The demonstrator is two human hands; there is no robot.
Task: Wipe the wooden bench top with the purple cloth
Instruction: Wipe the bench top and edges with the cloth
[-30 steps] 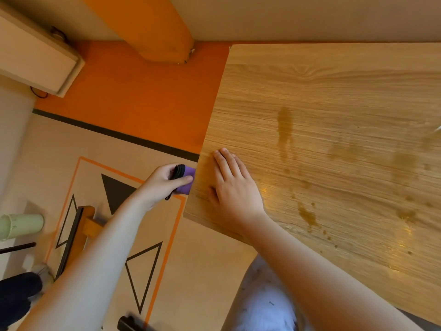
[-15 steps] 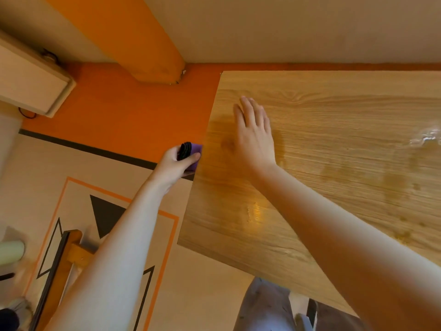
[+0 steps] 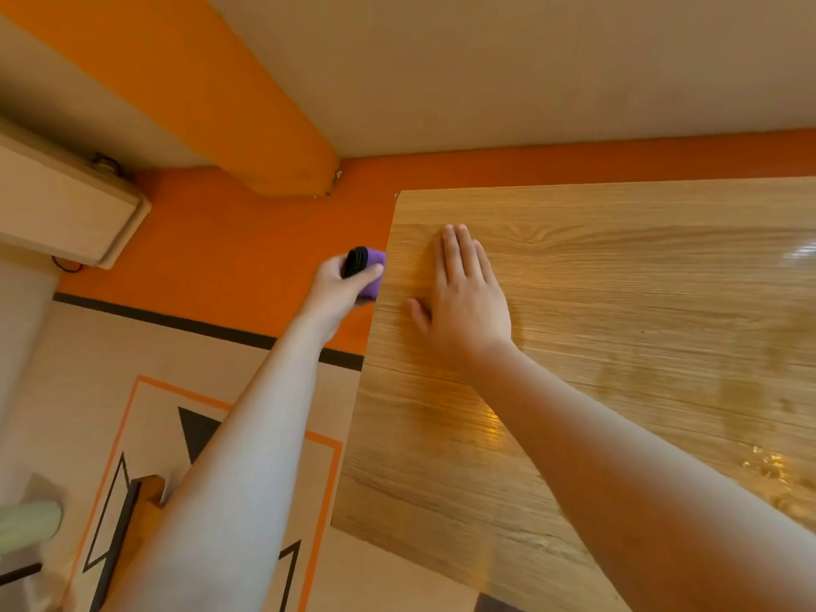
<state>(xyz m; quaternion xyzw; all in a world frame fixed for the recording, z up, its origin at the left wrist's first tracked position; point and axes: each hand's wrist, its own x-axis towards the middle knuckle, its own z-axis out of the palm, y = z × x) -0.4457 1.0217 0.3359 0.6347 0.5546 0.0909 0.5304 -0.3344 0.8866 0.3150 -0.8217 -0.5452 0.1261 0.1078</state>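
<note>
The wooden bench top [image 3: 618,324] fills the right half of the view, from about 1 o'clock round to 5 o'clock; its grain runs left to right, its surface is glossy, and faint wet smears and specks [image 3: 759,461] lie toward 4 o'clock. Beyond its far edge a bright orange floor band [image 3: 221,240] runs to a pale wall at 12 o'clock, with an orange beam [image 3: 247,108] slanting in from 10 o'clock. At 7 o'clock the floor is beige with orange lines and black triangles [image 3: 194,430]. The left hand [image 3: 340,289] is closed round the purple cloth [image 3: 373,276], which has a black part at its top; the cloth sits against the left edge of the bench top at about 10 o'clock from centre. The right hand [image 3: 468,298] lies flat and open, palm down on the wood just beside the cloth, fingers together and pointing to 12 o'clock. Against the frame half a second earlier, the right hand lies slightly lower on the board, the left hand keeps its grip at the same edge, and more wall shows at the top. Count: two hands, one cloth, one bench top, one beam, one pale green cylinder [image 3: 26,525] at 8 o'clock.
</note>
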